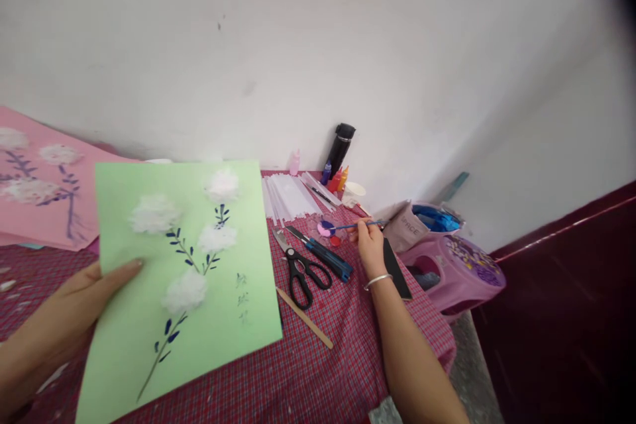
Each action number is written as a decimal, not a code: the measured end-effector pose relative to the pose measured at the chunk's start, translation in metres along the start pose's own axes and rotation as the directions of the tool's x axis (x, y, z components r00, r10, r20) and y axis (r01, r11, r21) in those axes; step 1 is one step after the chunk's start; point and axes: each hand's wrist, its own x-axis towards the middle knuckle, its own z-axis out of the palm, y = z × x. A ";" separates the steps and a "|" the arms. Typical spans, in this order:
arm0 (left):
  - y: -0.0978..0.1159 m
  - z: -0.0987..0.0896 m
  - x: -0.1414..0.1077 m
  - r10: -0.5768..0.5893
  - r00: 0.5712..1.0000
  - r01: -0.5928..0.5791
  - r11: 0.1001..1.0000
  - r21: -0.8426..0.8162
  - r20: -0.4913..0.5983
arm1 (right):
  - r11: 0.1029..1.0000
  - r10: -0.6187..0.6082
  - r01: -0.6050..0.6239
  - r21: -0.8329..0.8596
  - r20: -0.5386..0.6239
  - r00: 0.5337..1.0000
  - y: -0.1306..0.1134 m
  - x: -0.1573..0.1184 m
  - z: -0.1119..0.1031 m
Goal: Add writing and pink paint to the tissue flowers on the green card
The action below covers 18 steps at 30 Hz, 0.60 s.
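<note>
My left hand [94, 291] grips the left edge of a green sheet [134, 318], its thumb on the front. The sheet is held up over the table and bears white fluffy flowers [184, 291], dark stems and leaves, and written characters at the right. My right hand [368, 238], with a bangle on the wrist, is closed on a thin blue paintbrush [348, 226]. The brush tip is at the pink and purple paint [326, 229], beside a red patch of paint [335, 241].
Black scissors [301, 271], a blue utility knife [325, 257] and a wooden stick [305, 318] lie on the checked cloth [348, 344]. Behind are white strips [288, 195], paint bottles [335, 179] and a black flask [342, 146]. Pink paper [84, 212] is left; a pink stool [467, 271] right.
</note>
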 end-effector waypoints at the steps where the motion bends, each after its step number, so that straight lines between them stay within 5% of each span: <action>1: 0.001 0.005 -0.001 -0.025 0.997 0.032 0.996 -0.083 0.079 | 1.000 0.017 -0.017 0.024 -0.017 1.000 0.001 0.000 -0.001; 4: 0.001 0.022 -0.003 0.020 0.969 -0.001 0.997 -0.078 0.245 | 0.990 0.096 -0.089 0.106 -0.061 0.994 0.004 -0.002 -0.004; 6: -0.001 0.030 -0.003 0.163 0.958 -0.171 0.985 0.011 0.238 | 0.975 0.164 -0.147 0.169 -0.094 0.982 0.006 -0.003 -0.006; 9: -0.007 0.034 0.002 0.246 0.951 -0.262 0.963 0.065 0.187 | 0.937 0.271 -0.238 0.256 -0.100 0.957 0.009 -0.001 -0.007; 14: -0.020 0.032 0.005 0.310 0.936 -0.322 0.945 0.049 0.165 | 0.836 0.429 -0.395 0.382 -0.005 0.903 -0.001 0.001 -0.011; 18: -0.030 0.032 0.004 0.355 0.924 -0.355 0.935 -0.028 0.146 | 0.697 0.481 -0.492 0.522 0.168 0.860 -0.033 -0.008 -0.003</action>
